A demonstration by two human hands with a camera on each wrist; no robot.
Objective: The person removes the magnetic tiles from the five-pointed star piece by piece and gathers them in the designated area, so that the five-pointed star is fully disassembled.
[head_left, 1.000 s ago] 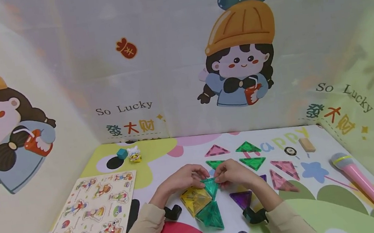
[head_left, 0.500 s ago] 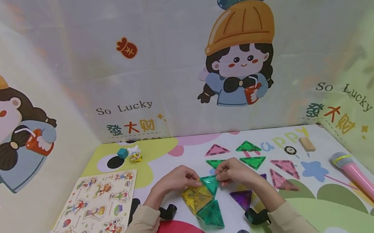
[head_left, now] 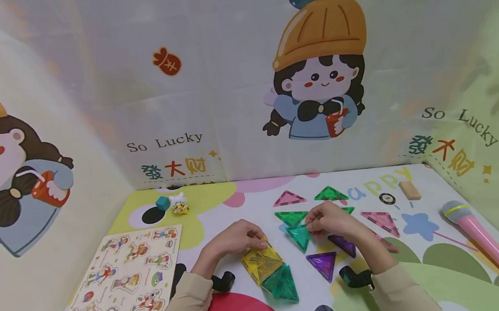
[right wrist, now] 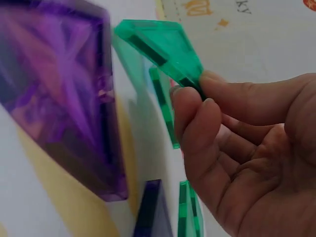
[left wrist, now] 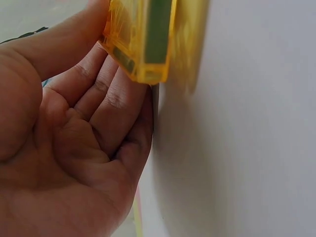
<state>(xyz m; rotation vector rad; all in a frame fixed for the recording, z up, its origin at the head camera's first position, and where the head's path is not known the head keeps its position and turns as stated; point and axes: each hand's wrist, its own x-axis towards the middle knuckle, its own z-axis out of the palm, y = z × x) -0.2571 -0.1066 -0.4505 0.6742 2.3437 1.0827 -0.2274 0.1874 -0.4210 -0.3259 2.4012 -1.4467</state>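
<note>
Between thumb and fingertips, my right hand (head_left: 334, 221) pinches a teal-green triangular magnetic tile (head_left: 298, 237) by one corner; the right wrist view shows this green tile (right wrist: 165, 47) raised off the table. My left hand (head_left: 238, 239) holds the upper corner of a yellow magnetic tile piece (head_left: 262, 265), thumb on its near side. Teal-green tiles (head_left: 282, 284) adjoin the yellow piece's lower edge. A purple triangle tile (head_left: 323, 265) lies below the right hand, and another purple tile (head_left: 344, 245) is partly beneath its wrist.
Green (head_left: 330, 194) and pink triangle tiles (head_left: 289, 198) lie farther back. A picture puzzle board (head_left: 121, 288) stands left, a pink toy microphone (head_left: 483, 242) right. Behind are a small figurine (head_left: 178, 204), a blue cube (head_left: 162, 203), a wooden block (head_left: 409, 190) and a round black-and-white disc (head_left: 387, 199).
The teal-green triangle has come away from the yellow piece's upper right edge. My right hand has carried it right and slightly back, while my left hand stays at the yellow piece.
</note>
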